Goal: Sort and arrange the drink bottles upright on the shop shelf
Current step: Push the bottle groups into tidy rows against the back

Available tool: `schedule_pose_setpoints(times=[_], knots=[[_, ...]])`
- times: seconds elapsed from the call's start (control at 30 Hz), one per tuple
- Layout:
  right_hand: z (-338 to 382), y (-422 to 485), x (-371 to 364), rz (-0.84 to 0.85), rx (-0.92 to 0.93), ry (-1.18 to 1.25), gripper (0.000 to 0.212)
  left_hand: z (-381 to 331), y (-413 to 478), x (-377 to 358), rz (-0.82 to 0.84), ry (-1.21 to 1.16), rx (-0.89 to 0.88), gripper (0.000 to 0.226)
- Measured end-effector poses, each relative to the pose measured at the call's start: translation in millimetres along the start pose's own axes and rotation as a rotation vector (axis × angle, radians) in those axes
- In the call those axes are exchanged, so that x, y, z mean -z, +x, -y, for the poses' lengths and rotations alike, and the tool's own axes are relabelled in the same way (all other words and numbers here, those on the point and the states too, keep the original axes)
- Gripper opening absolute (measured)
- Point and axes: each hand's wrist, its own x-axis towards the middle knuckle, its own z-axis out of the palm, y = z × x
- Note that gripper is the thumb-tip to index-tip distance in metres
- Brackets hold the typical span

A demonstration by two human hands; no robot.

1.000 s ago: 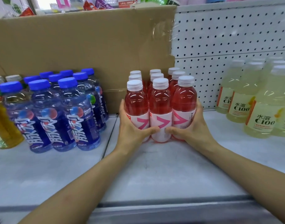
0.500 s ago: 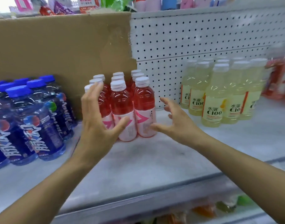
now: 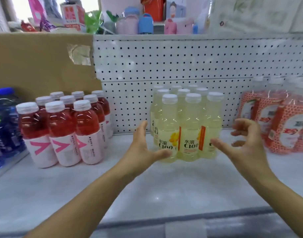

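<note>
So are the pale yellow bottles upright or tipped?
Upright: the pale yellow bottles stand on the shelf, white caps up, labels level.

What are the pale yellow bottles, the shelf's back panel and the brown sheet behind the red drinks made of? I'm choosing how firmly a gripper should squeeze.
Pale yellow bottles: apparently clear, glossy plastic, since liquid shows through and highlights glint; white caps, printed labels. Back panel: white perforated board, probably painted metal, though the look leaves that open. Brown sheet: matte cardboard with a patch of shiny tape.
</note>
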Motion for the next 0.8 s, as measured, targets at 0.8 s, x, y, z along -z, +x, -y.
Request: schedule_pose_setpoints(times=[0.8], knots=[[-72,62,-62,0.525,-0.137,0.497,0.088,28,71,-47,-0.195,-0.274,0.001,0.089]])
